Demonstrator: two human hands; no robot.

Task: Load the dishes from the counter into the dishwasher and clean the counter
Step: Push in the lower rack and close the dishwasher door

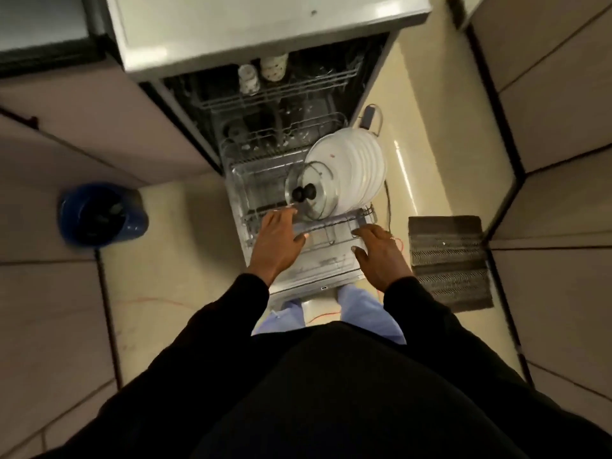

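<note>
While at the grey wire rack (334, 225), straight, empty: fingers (281, 215) of left hand (276, 241), right hand (381, 253). Round white plates (347, 167) on edge, facing both.

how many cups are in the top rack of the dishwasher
2. The left cup and the right cup stand side by side in the upper rack; others may be hidden further back.

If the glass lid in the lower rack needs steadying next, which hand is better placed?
Probably left. The left hand reaches to the glass lid at its lower rim, just below the knob. The right hand lies at the front right of the rack, farther off.
</note>
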